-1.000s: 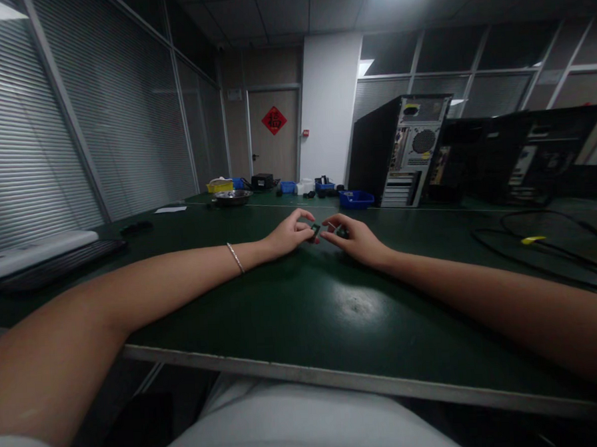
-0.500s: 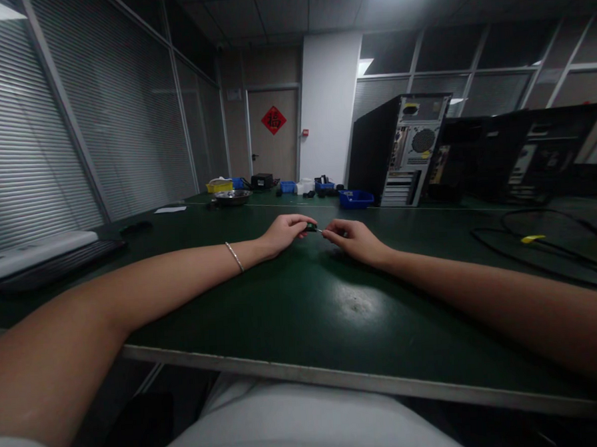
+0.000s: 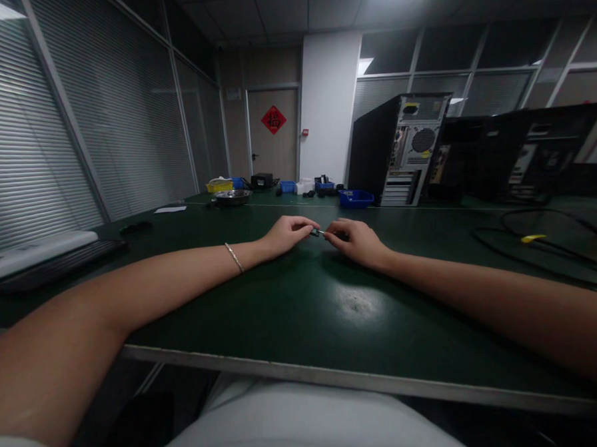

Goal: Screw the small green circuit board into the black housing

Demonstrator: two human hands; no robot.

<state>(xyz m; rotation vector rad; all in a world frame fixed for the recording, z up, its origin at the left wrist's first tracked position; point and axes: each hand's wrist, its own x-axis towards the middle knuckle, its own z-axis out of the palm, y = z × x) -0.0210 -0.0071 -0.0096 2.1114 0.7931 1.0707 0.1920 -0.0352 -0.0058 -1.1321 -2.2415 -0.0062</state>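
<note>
Small dark part (image 3: 315,232) sits at the tips of our left fingers, raised over the middle of the work surface and too small for us to identify. We work at a dark green table (image 3: 263,319) with a pale front edge. Beyond our right hand, at the far side, a black computer tower (image 3: 400,155) stands upright, its metal rear panel turned toward us. At the left end, we see a long white unit (image 3: 40,254) lying just behind a dark keyboard (image 3: 63,264). Loose black cables (image 3: 545,264) lie to the right. Near the far edge, a metal bowl (image 3: 232,199) rests on the left, and a blue tray (image 3: 356,199) stands just beside the tower. Our left hand (image 3: 289,235) extends from the left; its thumb and forefinger are pinched nearly together on the part. Our right hand (image 3: 353,239) faces it, with a narrow gap between the two hands; its fingers are curled, thumb and forefinger closed on a thin pale rod (image 3: 322,232). A bracelet (image 3: 235,257) circles our left wrist. The rod points leftward at the part; we cannot tell whether its end touches. We also note a dark shape within the right-hand curl, not identifiable.
</note>
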